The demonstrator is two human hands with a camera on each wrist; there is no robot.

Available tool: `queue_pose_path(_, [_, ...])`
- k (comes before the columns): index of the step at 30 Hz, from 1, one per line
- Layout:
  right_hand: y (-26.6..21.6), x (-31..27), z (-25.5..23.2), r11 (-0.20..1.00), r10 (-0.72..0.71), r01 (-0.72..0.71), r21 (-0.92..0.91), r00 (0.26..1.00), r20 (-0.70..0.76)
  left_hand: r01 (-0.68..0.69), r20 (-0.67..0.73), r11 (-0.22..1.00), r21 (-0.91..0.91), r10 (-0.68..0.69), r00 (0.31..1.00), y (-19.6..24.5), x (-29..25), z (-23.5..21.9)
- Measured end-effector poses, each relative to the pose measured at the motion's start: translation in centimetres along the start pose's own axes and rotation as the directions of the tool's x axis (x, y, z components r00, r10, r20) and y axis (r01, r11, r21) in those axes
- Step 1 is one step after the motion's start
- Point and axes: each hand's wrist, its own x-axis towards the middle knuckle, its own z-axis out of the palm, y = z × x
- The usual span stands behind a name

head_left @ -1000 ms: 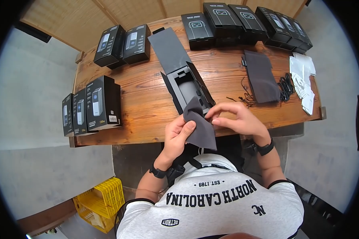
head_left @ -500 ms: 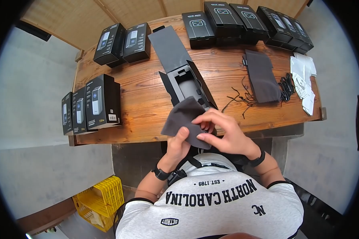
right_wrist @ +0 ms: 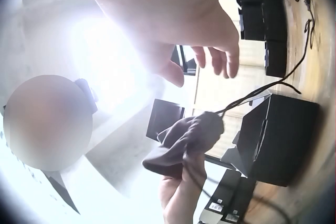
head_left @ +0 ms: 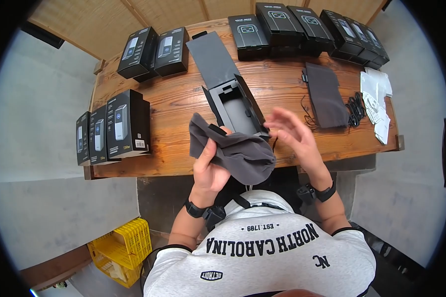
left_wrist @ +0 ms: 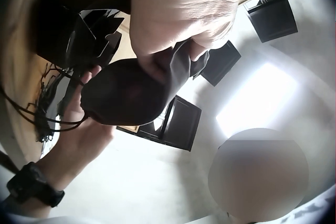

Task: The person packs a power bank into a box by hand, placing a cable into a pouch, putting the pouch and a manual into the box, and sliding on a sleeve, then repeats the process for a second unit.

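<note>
My left hand [head_left: 210,168] pinches a dark grey drawstring pouch [head_left: 245,158] between thumb and fingers, over the table's front edge. The pouch is bunched and folded, with a small black tab near the thumb. Black cords [right_wrist: 252,98] trail from its gathered end in the right wrist view. To the right of the pouch, my right hand [head_left: 297,136] is raised with its fingers loosely spread, holding nothing. Just beyond the pouch lies an opened black box [head_left: 240,111] with a grey insert, its lid [head_left: 213,59] folded back; the pouch overlaps its near end.
Another grey pouch [head_left: 327,96], coiled black cables [head_left: 355,109] and white paper slips [head_left: 376,101] lie on the right of the wooden table [head_left: 173,114]. Closed black boxes stand at the left [head_left: 126,123], back left [head_left: 171,49] and back right [head_left: 277,24]. A yellow crate [head_left: 119,247] sits below.
The right hand has let go of the held pouch and moved right, its fingers spreading. The pouch has been turned and now bulges to the right, still in the left hand.
</note>
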Motion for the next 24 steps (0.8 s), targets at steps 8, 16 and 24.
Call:
queue_pose_path(8, [-0.8, -0.7, -0.5, 0.979, 0.202, -0.193, -0.059, 0.947, 0.248, -0.093, 0.260, 0.975, -0.200, 0.144, 0.955, -0.6, 1.4, 0.4])
queue_pose_path(16, [-5.5, 0.1, -2.0, 0.820, -0.321, 0.190, -0.540, 0.934, -0.159, 0.051, -0.115, 0.949, 0.310, -0.015, 0.993, -0.6, -0.1, 1.0])
queue_pose_path(24, [-7.2, 1.0, -1.8, 0.884, -0.218, 0.188, -0.429, 0.976, -0.024, 0.187, -0.176, 0.982, 0.022, -0.181, 0.968, -2.8, -0.5, -0.3])
